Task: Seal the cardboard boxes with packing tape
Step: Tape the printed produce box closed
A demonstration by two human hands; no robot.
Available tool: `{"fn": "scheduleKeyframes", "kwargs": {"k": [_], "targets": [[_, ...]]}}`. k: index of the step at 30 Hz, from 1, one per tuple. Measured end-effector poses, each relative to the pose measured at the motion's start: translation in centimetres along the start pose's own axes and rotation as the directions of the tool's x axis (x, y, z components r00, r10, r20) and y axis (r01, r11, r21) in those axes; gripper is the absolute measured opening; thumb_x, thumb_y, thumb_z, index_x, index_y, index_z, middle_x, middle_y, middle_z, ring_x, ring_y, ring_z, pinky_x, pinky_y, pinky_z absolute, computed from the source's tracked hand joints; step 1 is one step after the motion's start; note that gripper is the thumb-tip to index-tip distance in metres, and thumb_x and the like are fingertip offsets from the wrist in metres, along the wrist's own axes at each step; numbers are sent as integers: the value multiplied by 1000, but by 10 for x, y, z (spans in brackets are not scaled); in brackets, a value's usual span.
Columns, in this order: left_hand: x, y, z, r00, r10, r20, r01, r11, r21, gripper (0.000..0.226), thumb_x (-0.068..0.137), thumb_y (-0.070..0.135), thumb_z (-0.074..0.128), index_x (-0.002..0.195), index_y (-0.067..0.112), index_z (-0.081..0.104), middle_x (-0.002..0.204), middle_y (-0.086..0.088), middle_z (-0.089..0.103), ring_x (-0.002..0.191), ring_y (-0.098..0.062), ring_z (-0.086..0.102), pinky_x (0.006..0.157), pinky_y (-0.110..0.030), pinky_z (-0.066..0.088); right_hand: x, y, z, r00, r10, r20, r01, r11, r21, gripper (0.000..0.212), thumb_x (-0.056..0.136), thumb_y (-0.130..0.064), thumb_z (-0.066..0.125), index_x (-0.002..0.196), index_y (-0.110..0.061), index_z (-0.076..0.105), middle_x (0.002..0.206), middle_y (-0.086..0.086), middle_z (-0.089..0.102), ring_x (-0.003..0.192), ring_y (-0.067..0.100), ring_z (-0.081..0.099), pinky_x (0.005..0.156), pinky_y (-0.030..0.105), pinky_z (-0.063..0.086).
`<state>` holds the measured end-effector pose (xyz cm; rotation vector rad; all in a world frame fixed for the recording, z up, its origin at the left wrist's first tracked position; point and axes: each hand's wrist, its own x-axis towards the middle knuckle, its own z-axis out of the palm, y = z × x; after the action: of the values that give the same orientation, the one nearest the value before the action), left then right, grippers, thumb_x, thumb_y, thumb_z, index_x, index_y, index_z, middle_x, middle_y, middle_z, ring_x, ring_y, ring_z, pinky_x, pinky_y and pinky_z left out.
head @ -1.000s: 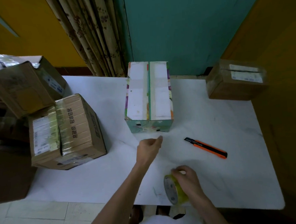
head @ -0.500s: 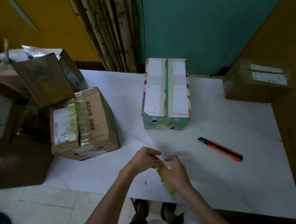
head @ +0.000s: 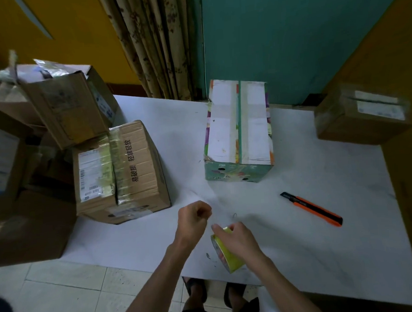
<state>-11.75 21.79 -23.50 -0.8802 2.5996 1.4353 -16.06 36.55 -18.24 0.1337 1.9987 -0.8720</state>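
My right hand [head: 239,240] grips a yellowish roll of packing tape [head: 226,254] above the near edge of the white table [head: 327,257]. My left hand [head: 193,220] is just left of it, fingers pinched together as if on the tape's loose end; the clear strip itself is too faint to make out. A colourful box with white top flaps [head: 238,132] stands in the middle of the table, flaps down. A brown cardboard box with tape along its seam [head: 119,173] sits at the table's left edge.
An orange and black utility knife [head: 312,208] lies to the right of my hands. Another brown box [head: 361,115] rests at the far right corner. Several opened cardboard boxes [head: 59,104] are piled off the left side. My feet show under the table.
My left hand came back from near the colourful box to meet the roll, then drew slightly left of it. The roll rose off the table edge in my right hand.
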Motion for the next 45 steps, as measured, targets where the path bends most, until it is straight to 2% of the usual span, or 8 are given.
{"fn": "scheduleKeyframes", "kwargs": {"k": [4, 9, 18, 28, 33, 38, 41, 45], "targets": [[11, -17, -2, 999, -9, -50, 10, 1000, 16, 21, 86, -3, 74, 83, 16, 68, 78, 3, 67, 73, -8, 64, 66, -18, 50, 9, 11, 14, 999, 29, 29, -28, 999, -18, 59, 76, -69, 58, 94, -13, 61, 87, 8, 73, 80, 24, 72, 81, 40, 59], [26, -32, 5, 991, 115, 62, -123, 979, 162, 7, 93, 0, 66, 93, 5, 70, 89, -6, 69, 81, -20, 64, 69, -13, 46, 7, 4, 33, 993, 97, 73, -116, 935, 336, 33, 90, -40, 69, 97, -11, 54, 83, 8, 67, 61, 15, 66, 54, 24, 56], [41, -65, 13, 928, 361, 95, -368, 845, 389, 38, 88, 10, 73, 126, 5, 68, 119, -18, 69, 105, -32, 64, 83, -48, 61, 27, 6, 55, 993, 90, -73, -58, 932, 358, 38, 89, -45, 68, 111, -20, 49, 101, -6, 55, 88, 7, 57, 63, 21, 44], [48, -60, 12, 971, 105, 213, -204, 829, 521, 88, 92, 72, 40, 162, 27, 9, 167, -10, -10, 155, -30, -12, 121, -44, 6, 27, 3, 60, 995, 80, -61, -56, 942, 330, 36, 91, -45, 65, 113, -21, 50, 106, -2, 57, 88, 6, 55, 60, 19, 42], [52, -69, 19, 971, 150, 184, -237, 683, 691, 81, 99, 73, 9, 156, 18, 24, 158, -25, 35, 144, -47, 31, 109, -66, 32, 29, 3, 59, 996, 64, -58, -44, 950, 308, 38, 91, -45, 65, 116, -20, 51, 108, -1, 58, 94, 9, 57, 69, 23, 49], [52, -58, 11, 962, 173, 209, -270, 690, 671, 77, 101, 68, 14, 155, 14, 28, 159, -25, 31, 145, -47, 32, 110, -60, 37, 38, 2, 35, 988, 79, -132, -68, 994, 86, 41, 82, -61, 62, 105, -28, 54, 102, -3, 64, 90, 17, 66, 77, 37, 59], [54, -22, -4, 981, 184, 70, -196, 917, 346, 62, 106, 47, 34, 159, 15, 27, 168, -12, 7, 156, -29, 7, 123, -46, 18, 44, -12, 6, 967, 41, -251, 28, 964, 266, 42, 83, -58, 65, 99, -19, 59, 94, 1, 66, 83, 19, 66, 78, 41, 60], [77, 55, -35, 780, 419, -464, -409, 903, 128, 25, 101, 8, 50, 121, 0, 63, 124, -18, 59, 118, -16, 51, 102, -38, 50, 39, -62, -35, 957, 71, -282, 167, 659, 733, 39, 89, -46, 68, 113, -16, 62, 105, 3, 68, 94, 21, 69, 71, 36, 62]]}}
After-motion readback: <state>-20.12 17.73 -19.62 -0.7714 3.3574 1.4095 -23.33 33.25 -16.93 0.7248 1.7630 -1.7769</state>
